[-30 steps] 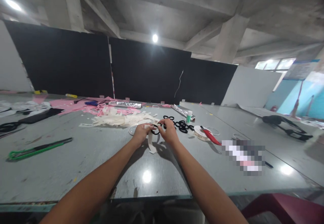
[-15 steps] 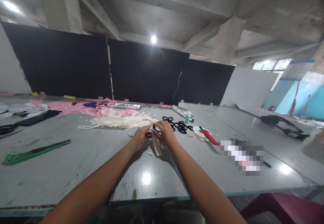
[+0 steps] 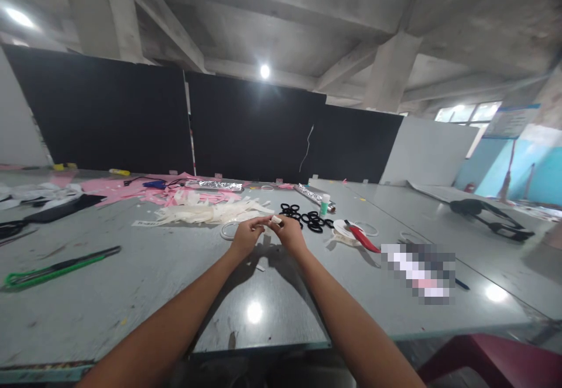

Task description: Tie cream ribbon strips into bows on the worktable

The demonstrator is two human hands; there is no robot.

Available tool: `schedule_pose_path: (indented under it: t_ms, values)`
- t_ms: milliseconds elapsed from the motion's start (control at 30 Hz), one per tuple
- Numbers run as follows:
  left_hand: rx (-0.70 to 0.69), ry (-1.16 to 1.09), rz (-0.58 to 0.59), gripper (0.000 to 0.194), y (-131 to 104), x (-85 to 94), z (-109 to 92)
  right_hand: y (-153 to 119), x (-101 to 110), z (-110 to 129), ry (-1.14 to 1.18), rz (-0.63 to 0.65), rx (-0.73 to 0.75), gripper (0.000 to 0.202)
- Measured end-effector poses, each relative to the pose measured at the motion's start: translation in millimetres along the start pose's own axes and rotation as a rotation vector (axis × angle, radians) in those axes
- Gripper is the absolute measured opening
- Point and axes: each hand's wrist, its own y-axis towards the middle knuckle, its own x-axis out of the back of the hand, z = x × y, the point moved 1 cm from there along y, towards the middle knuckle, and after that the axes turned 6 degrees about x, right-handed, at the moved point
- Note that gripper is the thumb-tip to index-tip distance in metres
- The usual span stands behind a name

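Observation:
My left hand (image 3: 246,237) and my right hand (image 3: 288,233) meet at their fingertips above the middle of the grey table (image 3: 281,312). Between the fingers is a pale strip (image 3: 276,219), partly hidden, pinched by both hands. Several black rings (image 3: 312,219) lie just beyond and to the right of my right hand. A heap of cream strips (image 3: 215,209) spreads behind my left hand, and a clear ring (image 3: 228,231) sits right beside that hand.
To the right are a green-and-white glue stick (image 3: 325,204), a tape roll (image 3: 345,233) and a red-handled tool (image 3: 363,239). A green cutter (image 3: 61,267) lies at left. Foil pieces (image 3: 214,185) and pink scraps (image 3: 132,188) are at the back, before black panels (image 3: 254,124).
The pale strip that hung below my hands is now gathered up between my fingers. The black ring seen earlier between them is no longer visible there.

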Motion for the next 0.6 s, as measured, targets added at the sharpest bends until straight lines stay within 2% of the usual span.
schedule_pose_path:
  t_ms: [100, 167, 233, 300, 467, 533, 600]
  values:
    - [-0.179, 0.153, -0.157, 0.033, -0.2, 5.1, -4.7, 1.3, -1.6, -2.6, 0.176, -0.035, -0.112, 0.026]
    - [-0.190, 0.164, -0.266, 0.032, 0.5, 9.2, -6.1, 1.5, -2.3, -2.9, 0.270, -0.045, -0.139, 0.028]
    - [-0.139, 0.110, -0.297, 0.031, 1.9, 11.1, -6.0, 1.5, -2.3, -2.5, 0.328, -0.046, -0.139, 0.029]
    - [-0.084, 0.017, -0.250, 0.030, 2.9, 9.8, -5.2, 1.5, -1.5, -1.6, 0.366, -0.054, -0.135, 0.030]
    - [0.024, -0.171, 0.001, 0.033, 0.7, -2.0, -3.9, 1.3, 0.0, 4.4, 0.422, -0.058, -0.129, 0.025]
    - [0.082, -0.188, 0.034, 0.032, -0.9, -4.3, -3.3, 0.7, -0.8, 7.0, 0.404, -0.057, -0.111, 0.023]
    - [0.172, -0.223, 0.011, 0.030, -1.8, -3.9, -2.6, -0.1, -2.4, 8.2, 0.367, -0.052, -0.090, 0.021]
